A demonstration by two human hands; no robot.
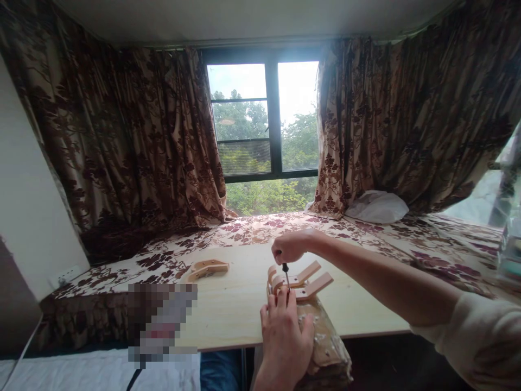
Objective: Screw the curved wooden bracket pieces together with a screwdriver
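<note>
My right hand [290, 246] is closed in a fist round the dark handle of a screwdriver [287, 276], held upright with its shaft pointing down. The tip meets a pale curved wooden piece [319, 284], where my left fingertips hide the exact contact. Beside it lies another wooden piece [308, 271] of like shape, with dark holes showing. Both rest on a block wrapped in brown tape [328, 339]. My left hand [286, 334] lies over this block, fingers stretched forward to the screwdriver tip and thumb spread to the right.
The block stands at the near edge of a pale wooden board [228, 320]. On the board's left lies a joined pair of curved wooden pieces [209, 267]. Behind are a flowered cloth [252, 231], a white plastic bag [378, 206] and a window. A blurred-out object [163, 326] sits left.
</note>
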